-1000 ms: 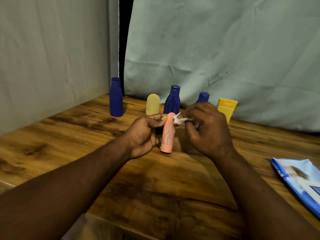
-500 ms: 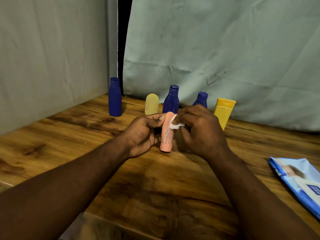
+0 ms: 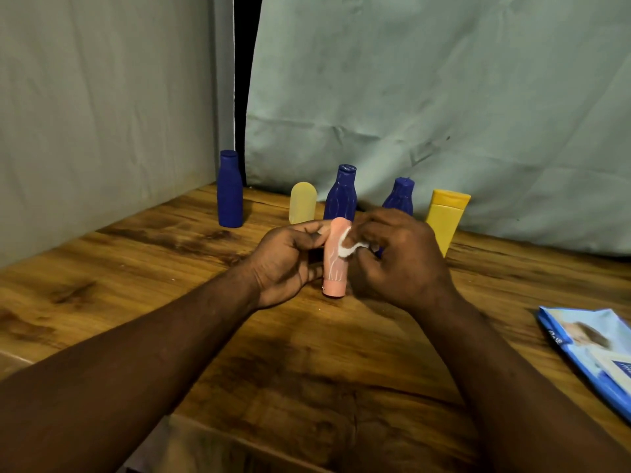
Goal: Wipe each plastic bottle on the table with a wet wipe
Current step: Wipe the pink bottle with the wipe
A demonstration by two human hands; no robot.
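Note:
A small pink bottle (image 3: 335, 264) stands cap-down near the middle of the wooden table (image 3: 307, 370). My left hand (image 3: 286, 264) grips it from the left with curled fingers. My right hand (image 3: 396, 257) pinches a small white wet wipe (image 3: 348, 245) against the bottle's upper right side. Behind them stand a tall blue bottle (image 3: 229, 189), a pale yellow bottle (image 3: 302, 203), a curved blue bottle (image 3: 341, 196), another blue bottle (image 3: 399, 196) partly hidden by my right hand, and a yellow bottle (image 3: 445, 216).
A blue pack of wet wipes (image 3: 590, 349) lies at the table's right edge. Grey-green cloth (image 3: 444, 97) hangs behind the table and along the left side. The table's front edge runs just below my forearms.
My right hand has brought the wipe from the bottle's top down onto its upper side. My left hand keeps its hold on the bottle.

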